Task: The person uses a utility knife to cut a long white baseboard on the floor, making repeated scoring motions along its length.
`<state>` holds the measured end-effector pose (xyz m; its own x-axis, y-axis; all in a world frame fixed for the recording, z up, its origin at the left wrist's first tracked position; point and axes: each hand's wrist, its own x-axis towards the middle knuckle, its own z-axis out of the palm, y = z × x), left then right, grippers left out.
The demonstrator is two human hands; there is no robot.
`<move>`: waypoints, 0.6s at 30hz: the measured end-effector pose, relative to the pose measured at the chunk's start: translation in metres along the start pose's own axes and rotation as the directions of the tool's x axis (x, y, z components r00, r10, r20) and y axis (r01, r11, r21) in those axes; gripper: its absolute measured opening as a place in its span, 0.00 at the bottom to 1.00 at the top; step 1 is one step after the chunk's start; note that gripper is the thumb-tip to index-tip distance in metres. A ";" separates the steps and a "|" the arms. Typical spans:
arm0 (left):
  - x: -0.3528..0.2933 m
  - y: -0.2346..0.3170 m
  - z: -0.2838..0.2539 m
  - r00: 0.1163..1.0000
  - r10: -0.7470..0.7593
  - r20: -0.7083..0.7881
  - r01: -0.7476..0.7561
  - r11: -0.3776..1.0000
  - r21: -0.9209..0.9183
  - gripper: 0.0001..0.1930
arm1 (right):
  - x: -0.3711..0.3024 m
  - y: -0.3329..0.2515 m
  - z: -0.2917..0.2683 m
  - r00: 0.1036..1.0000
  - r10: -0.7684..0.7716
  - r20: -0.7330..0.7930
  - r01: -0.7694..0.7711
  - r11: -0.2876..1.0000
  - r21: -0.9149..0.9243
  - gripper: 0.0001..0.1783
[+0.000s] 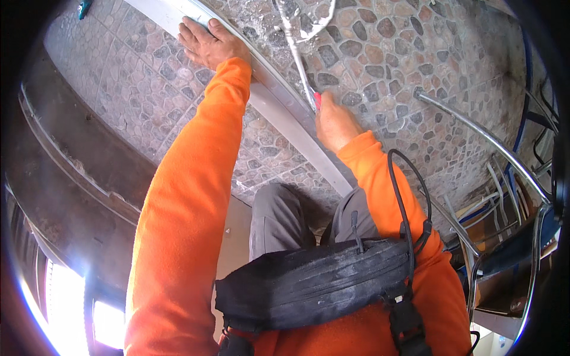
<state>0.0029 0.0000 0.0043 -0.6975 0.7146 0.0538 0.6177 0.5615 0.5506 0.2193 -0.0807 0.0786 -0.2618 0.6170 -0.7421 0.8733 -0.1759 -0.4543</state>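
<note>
A long pale metal channel (279,89) runs slantwise from the upper left down toward my knees, with a pale board-like strip (303,136) along its near side. My left hand (211,44) lies on the channel's upper part, fingers stretched out and pressing on it. My right hand (337,121) is closed around a tool with a red handle (317,99), beside the channel's right edge. From the handle a long, thin, whitish shaft (297,56) reaches up and away along the channel. The tool's exact kind and its far end cannot be made out.
Pebble-patterned floor (386,65) surrounds the channel, with white debris (317,26) near the top. Bent metal chair-like legs (493,139) stand at the right. A dark ledge (77,160) curves along the left. A black waist bag (314,282) hangs at my lap.
</note>
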 end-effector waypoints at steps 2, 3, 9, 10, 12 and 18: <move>0.000 -0.003 0.001 0.999 0.004 -0.038 -0.004 1.000 -0.022 0.31 | -0.004 -0.013 -0.002 0.999 0.031 0.023 -0.031 0.999 -0.031 0.13; 0.001 -0.006 -0.001 0.999 0.006 -0.038 -0.006 1.000 -0.016 0.31 | -0.007 -0.020 -0.003 0.997 0.058 0.045 -0.055 0.997 -0.060 0.14; -0.001 -0.003 0.000 1.000 0.001 -0.021 -0.001 1.000 -0.011 0.32 | -0.092 0.062 0.068 0.836 0.249 -0.489 -0.084 0.939 0.334 0.13; -0.002 -0.003 -0.002 0.999 0.012 -0.029 -0.012 1.000 -0.008 0.32 | -0.099 0.076 0.077 0.831 0.261 -0.490 -0.097 0.937 0.335 0.13; -0.001 -0.002 -0.002 1.000 0.010 -0.018 -0.010 1.000 -0.027 0.31 | -0.106 0.096 0.090 0.787 0.069 -0.614 -0.033 0.997 0.069 0.13; -0.009 0.006 0.001 1.000 0.013 -0.006 -0.013 1.000 -0.025 0.31 | -0.084 0.123 0.115 0.540 0.067 -0.839 -0.112 0.994 0.007 0.14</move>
<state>0.0135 -0.0028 0.0065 -0.6918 0.7191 0.0658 0.6175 0.5419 0.5702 0.3014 -0.2419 0.0282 0.2620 0.9649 -0.0176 0.8941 -0.2495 -0.3719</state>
